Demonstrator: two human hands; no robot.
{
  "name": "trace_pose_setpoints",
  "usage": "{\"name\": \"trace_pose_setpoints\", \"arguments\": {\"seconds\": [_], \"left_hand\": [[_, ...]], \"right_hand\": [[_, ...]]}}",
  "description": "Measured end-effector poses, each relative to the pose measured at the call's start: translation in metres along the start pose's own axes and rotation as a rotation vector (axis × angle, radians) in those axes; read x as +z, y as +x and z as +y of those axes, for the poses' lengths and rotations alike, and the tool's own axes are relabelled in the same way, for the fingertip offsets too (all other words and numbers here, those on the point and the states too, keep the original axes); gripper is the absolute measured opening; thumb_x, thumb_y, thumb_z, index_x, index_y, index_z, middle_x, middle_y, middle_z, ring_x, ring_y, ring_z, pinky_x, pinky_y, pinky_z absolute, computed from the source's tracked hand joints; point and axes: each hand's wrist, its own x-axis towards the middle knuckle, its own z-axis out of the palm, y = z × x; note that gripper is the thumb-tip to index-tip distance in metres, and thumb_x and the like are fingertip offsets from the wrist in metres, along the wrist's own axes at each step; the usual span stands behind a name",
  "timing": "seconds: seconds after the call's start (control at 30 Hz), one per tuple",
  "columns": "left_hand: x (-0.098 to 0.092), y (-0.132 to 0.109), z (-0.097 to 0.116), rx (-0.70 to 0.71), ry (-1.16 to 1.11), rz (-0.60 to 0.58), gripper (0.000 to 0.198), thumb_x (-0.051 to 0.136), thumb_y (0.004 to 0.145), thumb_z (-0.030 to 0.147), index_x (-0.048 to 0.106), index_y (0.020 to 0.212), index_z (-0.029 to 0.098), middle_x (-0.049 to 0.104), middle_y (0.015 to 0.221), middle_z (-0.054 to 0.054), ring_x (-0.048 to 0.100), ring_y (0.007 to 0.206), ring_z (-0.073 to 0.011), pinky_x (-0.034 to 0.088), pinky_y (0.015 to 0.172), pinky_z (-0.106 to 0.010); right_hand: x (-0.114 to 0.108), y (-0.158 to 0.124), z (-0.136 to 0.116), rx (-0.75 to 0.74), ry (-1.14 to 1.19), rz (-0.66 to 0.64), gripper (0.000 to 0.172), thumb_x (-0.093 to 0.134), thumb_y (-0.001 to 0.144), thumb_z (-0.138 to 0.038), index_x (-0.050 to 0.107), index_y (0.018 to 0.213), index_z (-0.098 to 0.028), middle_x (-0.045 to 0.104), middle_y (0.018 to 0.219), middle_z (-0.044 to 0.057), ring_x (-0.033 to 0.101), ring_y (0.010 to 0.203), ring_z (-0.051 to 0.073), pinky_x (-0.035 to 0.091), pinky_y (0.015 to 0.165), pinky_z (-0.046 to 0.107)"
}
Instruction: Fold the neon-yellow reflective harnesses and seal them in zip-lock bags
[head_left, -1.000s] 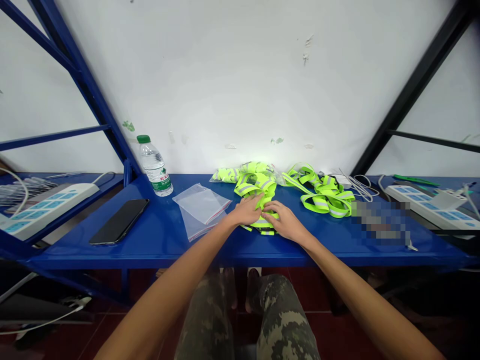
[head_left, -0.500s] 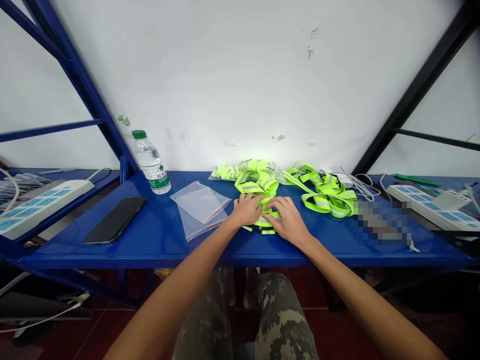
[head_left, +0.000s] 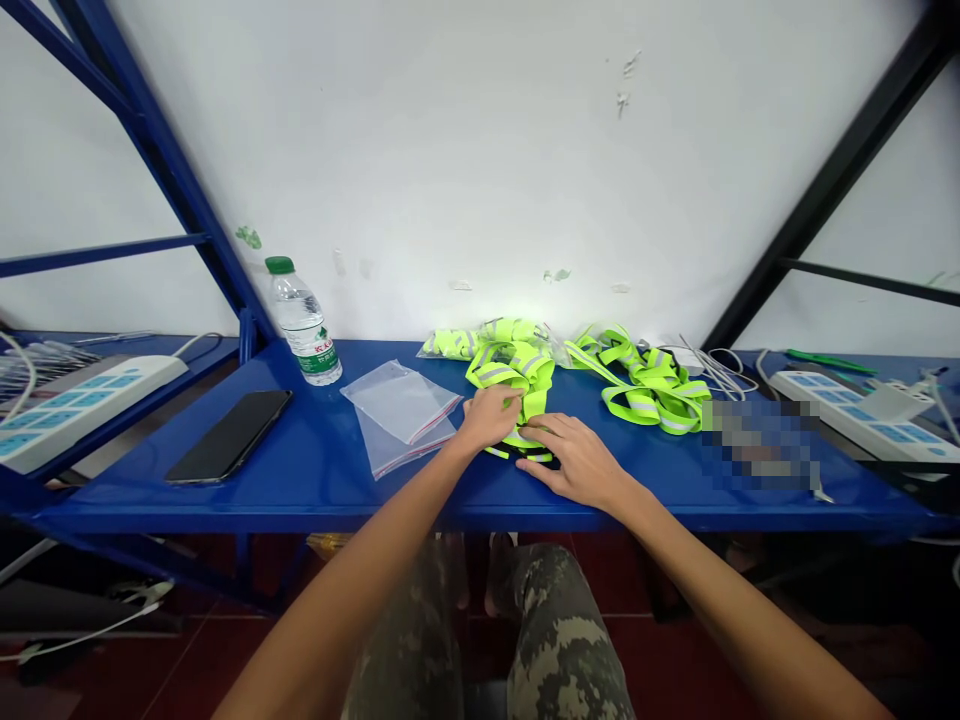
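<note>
A neon-yellow reflective strap [head_left: 534, 403] with silver stripes lies in folded loops on the blue table, in front of me. My left hand [head_left: 491, 416] is closed, its curled fingers gripping the strap's left side. On the right of the same strap, my right hand [head_left: 576, 458] pinches its lower folds, thumb low and fingers above. Part of the strap is hidden beneath both hands. Just behind it, clear bags with more yellow straps [head_left: 487, 336] rest against the wall. A loose tangle of yellow straps [head_left: 651, 385] lies to the right.
Clear zip bags [head_left: 401, 405] lie flat left of my hands. Further left are a black phone [head_left: 231, 436] and an upright water bottle [head_left: 306, 325]. Power strips [head_left: 90, 405] sit at both sides. A white cable [head_left: 724, 370] coils at the back right. Blue and black frames flank the table.
My right hand has shifted slightly down, its thumb now near the strap's lower end. My left fingers have curled in more. The strap's folds have shifted slightly under them.
</note>
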Motion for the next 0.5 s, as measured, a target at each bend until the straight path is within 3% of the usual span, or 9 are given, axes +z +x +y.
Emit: {"name": "trace_pose_setpoints", "arguments": {"seconds": [0.07, 0.17, 0.37, 0.5], "left_hand": [[-0.008, -0.007, -0.003, 0.063, -0.034, 0.125, 0.035, 0.043, 0.091, 0.033, 0.07, 0.109, 0.023, 0.066, 0.121, -0.004, 0.056, 0.116, -0.0225, 0.041, 0.101, -0.035], [-0.017, -0.026, -0.005, 0.128, 0.053, 0.246, 0.026, 0.05, 0.088, 0.033, 0.07, 0.098, 0.018, 0.067, 0.106, -0.009, 0.059, 0.105, -0.0239, 0.043, 0.098, -0.036], [-0.005, -0.05, -0.006, 0.287, 0.132, 0.097, 0.039, 0.028, 0.099, 0.029, 0.059, 0.116, 0.014, 0.061, 0.111, -0.012, 0.054, 0.111, -0.023, 0.04, 0.102, -0.037], [-0.003, -0.049, -0.006, 0.228, 0.125, 0.021, 0.044, 0.025, 0.1, 0.033, 0.054, 0.127, 0.015, 0.059, 0.119, -0.013, 0.052, 0.114, -0.0244, 0.038, 0.103, -0.041]], "right_hand": [[0.0, 0.001, 0.002, 0.012, 0.025, -0.022, 0.038, 0.053, 0.092, -0.046, 0.063, 0.119, -0.021, 0.064, 0.121, 0.012, 0.058, 0.111, 0.028, 0.045, 0.093, 0.044], [-0.001, 0.003, 0.004, 0.028, 0.072, -0.038, 0.038, 0.053, 0.092, -0.046, 0.063, 0.12, -0.022, 0.064, 0.12, 0.012, 0.058, 0.11, 0.028, 0.045, 0.093, 0.045], [-0.001, 0.002, 0.008, 0.012, 0.153, -0.054, 0.043, 0.059, 0.089, -0.045, 0.06, 0.125, -0.022, 0.061, 0.126, 0.012, 0.056, 0.116, 0.029, 0.044, 0.096, 0.046], [0.002, 0.001, 0.012, -0.001, 0.166, -0.076, 0.04, 0.054, 0.093, -0.042, 0.058, 0.127, -0.021, 0.059, 0.128, 0.012, 0.055, 0.117, 0.028, 0.044, 0.097, 0.045]]}}
